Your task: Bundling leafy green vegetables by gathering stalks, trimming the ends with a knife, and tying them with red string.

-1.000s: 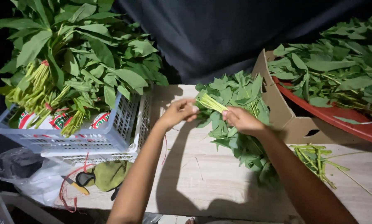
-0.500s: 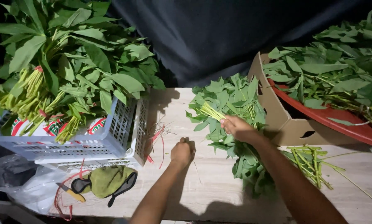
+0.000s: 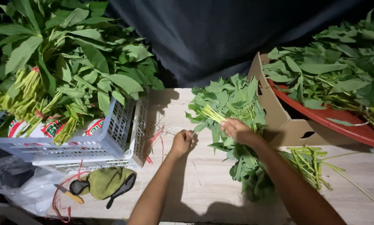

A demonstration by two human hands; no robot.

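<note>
Bundled greens fill the crate at far left; loose leaves remain at right. Bunch on the tabletop: right hand grips its stems, left hand fisted near red ties.

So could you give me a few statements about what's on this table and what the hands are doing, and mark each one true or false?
1. The right hand grips a bunch of leafy greens by its stems. True.
2. The left hand holds a knife. False: it is closed in a fist on the wooden table, near some thin red ties.
3. The white plastic crate is piled with tied bundles of greens. True.
4. The cardboard box sits to the left of the crate. False: it is on the right, with a red tray of greens in it.
</note>
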